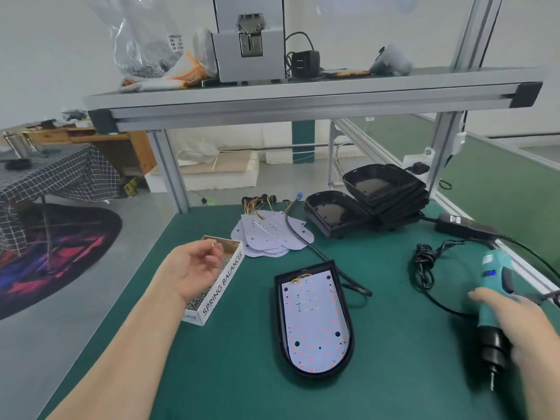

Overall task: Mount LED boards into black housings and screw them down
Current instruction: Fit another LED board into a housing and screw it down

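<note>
A black housing (280, 328) lies mid-table with a white LED board (315, 322) seated inside it. My left hand (194, 268) hovers over the white screw box (218, 291), palm up, fingers curled; whether it holds screws I cannot tell. A ring shows on one finger. My right hand (512, 319) reaches onto the teal electric screwdriver (492, 304) lying on the mat at the right, its bit pointing toward me; the fingers look blurred. Spare LED boards (269, 234) with wires are piled behind the box. Empty black housings (375, 201) are stacked at the back right.
The screwdriver's black cable (424, 268) coils on the green mat (227, 374), leading to a power adapter (460, 225). An aluminium frame shelf (303, 98) spans overhead, its posts at the table's back corners. The table's left edge drops to the floor.
</note>
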